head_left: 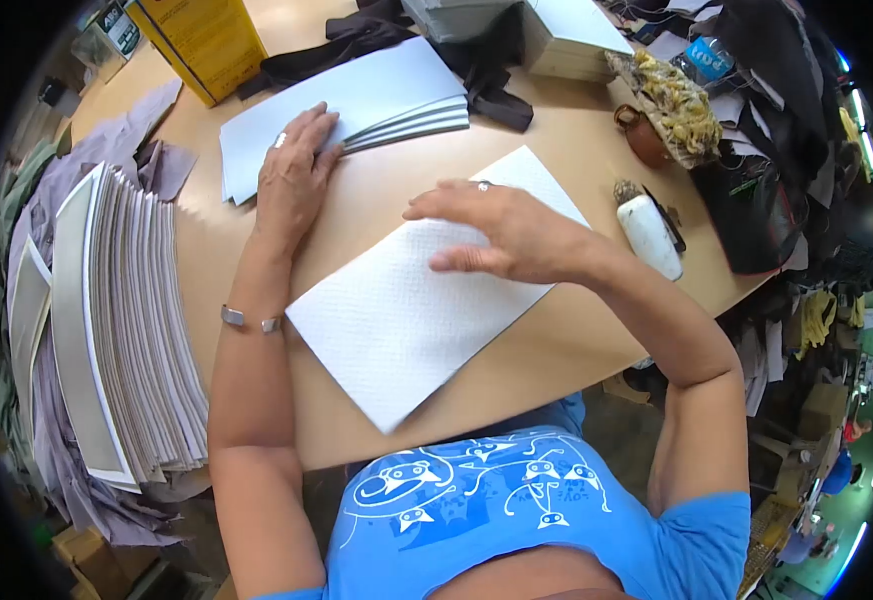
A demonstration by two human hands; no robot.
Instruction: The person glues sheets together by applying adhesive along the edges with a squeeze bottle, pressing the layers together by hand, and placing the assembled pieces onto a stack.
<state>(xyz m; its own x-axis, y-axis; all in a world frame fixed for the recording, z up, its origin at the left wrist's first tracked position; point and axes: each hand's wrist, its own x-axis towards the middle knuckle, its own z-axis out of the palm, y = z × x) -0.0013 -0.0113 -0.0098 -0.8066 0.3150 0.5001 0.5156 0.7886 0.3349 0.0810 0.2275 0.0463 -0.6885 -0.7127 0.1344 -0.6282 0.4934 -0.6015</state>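
My left hand (pixel 300 165) rests with fingers stretched out on a fanned stack of pale blue-white sheets (pixel 377 85) toward the back of the table. Over a white textured rectangular sheet (pixel 387 320) lying at an angle in front of me is my right hand (pixel 502 230). Its fingers are extended with the thumb apart, and nothing shows in its grasp. Whether the right hand touches the sheet, I cannot tell.
A tall stack of cream panels (pixel 147 330) stands at the left edge on grey cloth. A yellow can (pixel 202 45) is at the back left. To the right are a white bottle (pixel 649 238), a brown pot (pixel 645 138), a glue-crusted piece (pixel 672 105) and a white box (pixel 577 40).
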